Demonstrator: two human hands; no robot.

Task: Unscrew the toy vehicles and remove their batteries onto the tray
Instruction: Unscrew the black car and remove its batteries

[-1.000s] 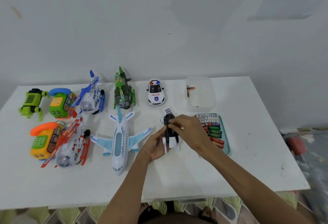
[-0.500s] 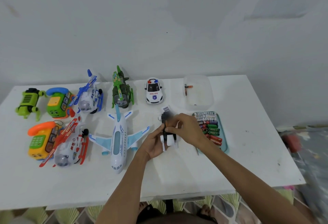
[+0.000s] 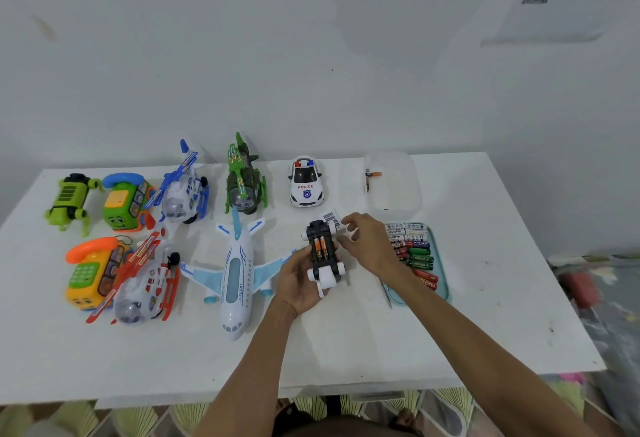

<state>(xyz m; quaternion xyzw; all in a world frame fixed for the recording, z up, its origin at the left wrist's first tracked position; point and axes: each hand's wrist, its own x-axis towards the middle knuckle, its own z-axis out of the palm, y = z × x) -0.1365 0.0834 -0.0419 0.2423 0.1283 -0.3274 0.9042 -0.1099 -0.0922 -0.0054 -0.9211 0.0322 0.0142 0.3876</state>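
Two batteries [image 3: 320, 248] are exposed in the car [image 3: 327, 275] gripped by the left hand [image 3: 297, 285]. Each should be levered up endwise. The right hand's [image 3: 367, 243] hold cannot be told.

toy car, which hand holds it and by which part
The left hand grips the upturned toy car round its near end and sides; whether the right hand holds anything is unclear.

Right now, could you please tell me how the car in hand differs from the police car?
The held car lies belly-up in the left hand; the police car stands on its wheels, untouched. The held car shows two orange batteries; the police car's underside is hidden. Both are white.
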